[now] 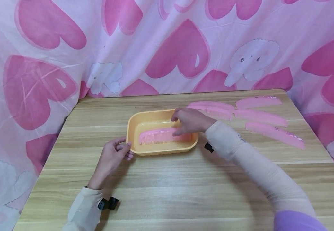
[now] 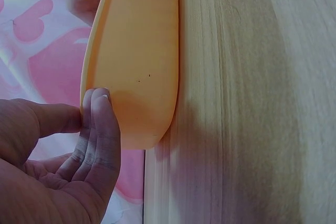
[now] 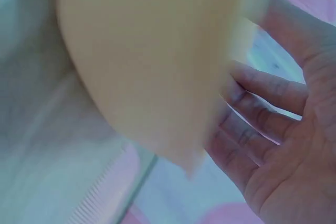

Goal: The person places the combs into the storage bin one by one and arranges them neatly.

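Step in hand, by the look of it: laying a pink plastic comb (image 1: 162, 136) flat into the shallow rectangular orange plastic tray (image 1: 132, 126) on the light wood-grain table (image 1: 167, 189). To do it well, I'd judge the comb should go in lengthwise w/ its teeth clear of the rim, and the tray should be steadied so it didn't slide.

Right hand (image 1: 190, 121) was over the tray's right half, fingers spread and only loosely bent. Its fingertips were down at the comb's right end; whether they pinched it or just touched it couldn't be told. Right wrist view was too blurred to help, showing relaxed open fingers (image 3: 265, 90) beside the tray wall.

Left hand (image 1: 113, 157) was at the tray's left end, thumb and curled fingers (image 2: 100, 116) nipping the rim.

Comb lay inside the tray, along its length. Five more pink plastic combs (image 1: 266, 130) lay on the table to the right, apart from the tray.
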The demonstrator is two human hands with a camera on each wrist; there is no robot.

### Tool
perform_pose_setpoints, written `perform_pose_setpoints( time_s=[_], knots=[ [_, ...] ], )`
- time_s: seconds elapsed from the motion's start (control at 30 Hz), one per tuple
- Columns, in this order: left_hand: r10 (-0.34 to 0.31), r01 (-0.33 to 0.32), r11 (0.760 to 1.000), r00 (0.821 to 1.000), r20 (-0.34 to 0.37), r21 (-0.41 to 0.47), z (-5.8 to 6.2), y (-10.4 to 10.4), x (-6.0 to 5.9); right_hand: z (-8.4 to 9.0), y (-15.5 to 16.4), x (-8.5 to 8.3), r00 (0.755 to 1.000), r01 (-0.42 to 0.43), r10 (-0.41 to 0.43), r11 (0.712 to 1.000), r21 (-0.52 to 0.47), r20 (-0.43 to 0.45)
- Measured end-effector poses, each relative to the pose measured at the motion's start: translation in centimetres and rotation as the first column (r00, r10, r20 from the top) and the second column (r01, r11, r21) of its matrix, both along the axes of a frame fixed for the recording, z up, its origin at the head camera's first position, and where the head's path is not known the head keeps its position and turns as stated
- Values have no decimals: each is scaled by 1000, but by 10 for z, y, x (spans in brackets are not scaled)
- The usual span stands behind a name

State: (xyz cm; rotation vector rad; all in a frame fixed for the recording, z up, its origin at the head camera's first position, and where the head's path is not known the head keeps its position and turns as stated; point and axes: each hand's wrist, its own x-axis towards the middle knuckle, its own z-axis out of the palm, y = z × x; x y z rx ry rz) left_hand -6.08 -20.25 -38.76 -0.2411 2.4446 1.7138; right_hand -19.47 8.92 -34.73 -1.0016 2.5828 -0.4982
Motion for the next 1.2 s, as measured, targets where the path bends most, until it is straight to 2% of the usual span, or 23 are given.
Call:
perform_pose_setpoints(
  time_s=[0.13, 0.27, 0.37, 0.7, 1.0, 1.2],
  knots=[
    [-4, 4, 1000, 1000, -9, -4, -1, 0, 0, 16, 17, 0, 998, 1, -7, 997, -81, -64],
    [1, -1, 1000, 1000, -6, -13, 0, 0, 0, 27, 36, 0, 994, 10, -20, 996, -90, -108],
    [3, -3, 1000, 1000, -5, -14, 1, 0, 0, 32, 51, 0, 993, 33, -43, 995, -93, -111],
    [-7, 8, 1000, 1000, -26, 11, -1, 1, 1, 50, 107, 2, 973, 200, -207, 977, -77, -103],
    [3, -3, 1000, 1000, 0, -5, 1, 0, 1, 54, 161, 6, 945, 318, -322, 946, -68, -62],
    [-1, 1, 1000, 1000, -10, -6, 1, 0, 1, 48, 198, 8, 932, 349, -352, 936, -48, -91]
  ],
)
